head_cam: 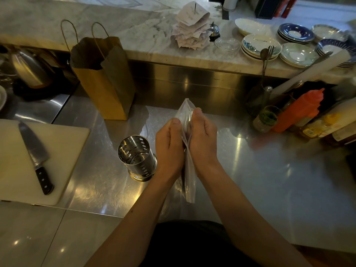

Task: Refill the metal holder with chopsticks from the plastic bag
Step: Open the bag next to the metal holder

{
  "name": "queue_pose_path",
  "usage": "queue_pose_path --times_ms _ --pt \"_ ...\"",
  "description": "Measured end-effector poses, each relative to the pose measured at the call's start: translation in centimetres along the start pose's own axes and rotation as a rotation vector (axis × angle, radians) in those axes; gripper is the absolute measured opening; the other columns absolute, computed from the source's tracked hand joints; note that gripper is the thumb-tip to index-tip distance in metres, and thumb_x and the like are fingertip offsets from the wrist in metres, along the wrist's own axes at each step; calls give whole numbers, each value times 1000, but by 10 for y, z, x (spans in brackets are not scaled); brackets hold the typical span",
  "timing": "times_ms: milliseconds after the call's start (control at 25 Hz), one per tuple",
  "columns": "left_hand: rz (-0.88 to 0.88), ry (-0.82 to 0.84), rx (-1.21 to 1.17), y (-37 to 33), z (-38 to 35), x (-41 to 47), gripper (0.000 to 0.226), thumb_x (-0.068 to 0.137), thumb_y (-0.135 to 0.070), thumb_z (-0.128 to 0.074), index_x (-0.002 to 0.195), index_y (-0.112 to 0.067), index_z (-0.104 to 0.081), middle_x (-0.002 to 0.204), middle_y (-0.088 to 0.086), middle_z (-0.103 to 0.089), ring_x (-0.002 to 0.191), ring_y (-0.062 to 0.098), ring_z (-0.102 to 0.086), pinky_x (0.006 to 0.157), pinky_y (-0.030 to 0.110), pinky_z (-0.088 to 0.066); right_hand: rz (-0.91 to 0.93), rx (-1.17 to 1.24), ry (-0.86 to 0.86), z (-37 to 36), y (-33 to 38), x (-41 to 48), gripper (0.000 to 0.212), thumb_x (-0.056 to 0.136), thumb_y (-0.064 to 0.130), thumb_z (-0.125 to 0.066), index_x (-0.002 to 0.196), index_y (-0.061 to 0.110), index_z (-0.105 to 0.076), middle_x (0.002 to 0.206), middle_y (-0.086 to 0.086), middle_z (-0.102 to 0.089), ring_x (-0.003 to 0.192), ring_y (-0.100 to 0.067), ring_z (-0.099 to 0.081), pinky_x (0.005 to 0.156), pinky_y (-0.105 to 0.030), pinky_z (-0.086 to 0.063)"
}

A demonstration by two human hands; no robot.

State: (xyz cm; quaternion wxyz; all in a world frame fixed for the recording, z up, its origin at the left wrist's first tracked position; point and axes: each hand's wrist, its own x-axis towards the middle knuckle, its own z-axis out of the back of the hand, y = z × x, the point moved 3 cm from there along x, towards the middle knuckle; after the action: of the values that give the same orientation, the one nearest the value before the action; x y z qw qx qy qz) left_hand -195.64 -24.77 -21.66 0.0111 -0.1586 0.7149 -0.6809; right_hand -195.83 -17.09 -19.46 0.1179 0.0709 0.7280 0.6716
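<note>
The plastic bag [187, 151] stands on end above the steel counter [260, 180], pinched between the left hand [169, 149] and right hand [202, 145], both closed on it; the metal holder [137, 158] stands upright and empty just beside the left hand; a knife [35, 157] lies on the cutting board [63, 151] further left.

One head-worn camera is looking forward and steeply down onto the steel counter [260, 170], close enough that both forearms are entering from the bottom edge. The perforated metal holder [137, 158] is sitting just left of centre. Beyond it, the view is reaching up to the marble ledge [134, 33]; left of it, a cutting board [63, 151] is running off the frame. The wide lens is bowing the edges.
</note>
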Motion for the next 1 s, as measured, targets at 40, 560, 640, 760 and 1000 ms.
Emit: queue_pose_path --times_ms 40,560,640,760,1000 --pt "-2 3 6 1 1 0 37 99 -16 -36 63 -23 -42 51 -14 -48 48 -1 -42 49 9 -33 -7 0 3 0 -1 0 43 103 32 -37 70 11 -52 51 10 -49 49 0 -50 50 -16 -44" --pt "20 21 8 7 8 1 36 96 -30 -39 61 -22 -41 50 -10 -44 48 2 -38 47 16 -34 -11 -10 -1 4 -8 4 44 102 33 -37 61 17 -43 46 11 -39 42 -2 -39 45 -12 -34" --pt "38 25 12 10 12 1 35 93 -39 -38 62 -22 -42 51 -9 -43 49 7 -39 47 20 -35 -12 -12 -14 5 -10 5 44 102 34 -38 61 18 -43 49 8 -38 43 -2 -38 46 -14 -34" --pt "75 34 9 13 16 1 35 91 -43 -38 62 -24 -42 51 -9 -41 48 10 -38 47 23 -34 12 -17 -14 7 -10 6 45 102 33 -38 60 18 -41 47 11 -36 42 -2 -36 45 -15 -33" --pt "85 59 24 18 20 0 36 94 -40 -39 61 -25 -44 54 0 -40 49 18 -37 48 27 -32 9 -16 3 13 -16 10 46 103 32 -38 59 18 -40 45 11 -36 42 -2 -33 43 -17 -30"
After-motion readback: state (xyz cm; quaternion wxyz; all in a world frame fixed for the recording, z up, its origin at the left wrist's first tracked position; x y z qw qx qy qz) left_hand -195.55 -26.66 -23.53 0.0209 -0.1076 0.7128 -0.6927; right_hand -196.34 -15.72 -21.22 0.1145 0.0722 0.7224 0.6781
